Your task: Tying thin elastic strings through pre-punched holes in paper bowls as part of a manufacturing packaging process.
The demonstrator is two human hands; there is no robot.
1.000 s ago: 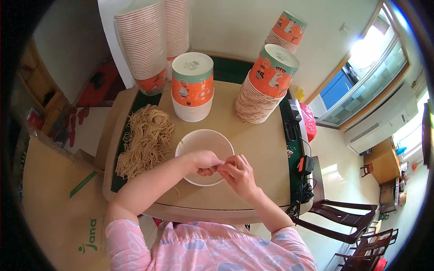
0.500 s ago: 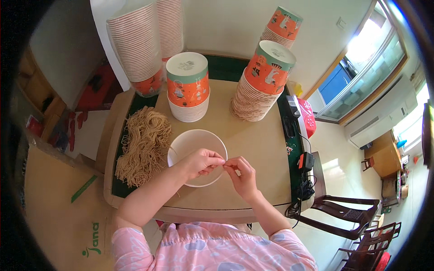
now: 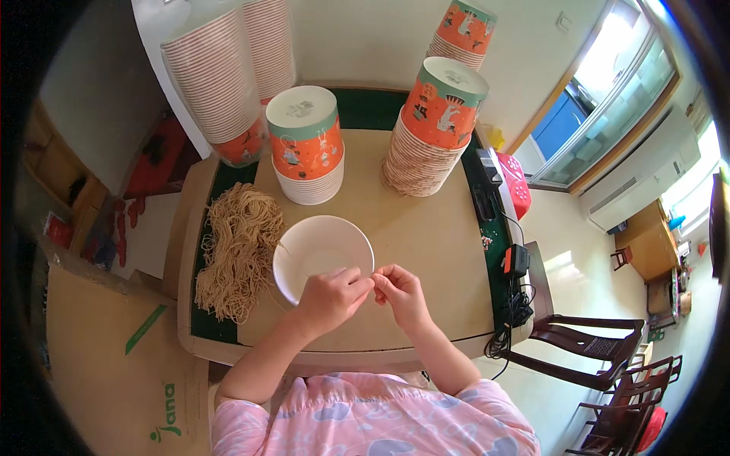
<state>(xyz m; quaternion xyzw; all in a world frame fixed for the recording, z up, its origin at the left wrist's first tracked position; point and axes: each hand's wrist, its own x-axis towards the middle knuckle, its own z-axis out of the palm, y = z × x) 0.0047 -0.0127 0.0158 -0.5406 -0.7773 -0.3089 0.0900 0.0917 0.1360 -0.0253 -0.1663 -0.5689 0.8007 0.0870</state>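
Observation:
An open paper bucket (image 3: 323, 242), white inside, stands mouth up on the table. At its near right rim my left hand (image 3: 331, 299) and my right hand (image 3: 400, 296) meet fingertip to fingertip. Both are closed in a pinch. Whatever lies between the fingers is too fine to make out. Left of the bucket spreads a heap of tan string (image 3: 239, 247), with a loose strand trailing to the bucket's left rim. Behind the bucket rises a short stack of orange and green paper buckets (image 3: 307, 148), turned upside down.
A taller stack of buckets (image 3: 437, 114), with strings around its lower part, stands back right. Wrapped bucket stacks (image 3: 209, 83) fill the back left. Black cables and adapters (image 3: 517, 261) run along the right edge, beside a dark wooden chair (image 3: 582, 346). A cardboard box (image 3: 106, 334) is at left.
My left hand has turned over, back upward, and come off the bucket's middle toward me. My fingertips still meet. The whole view has shifted slightly.

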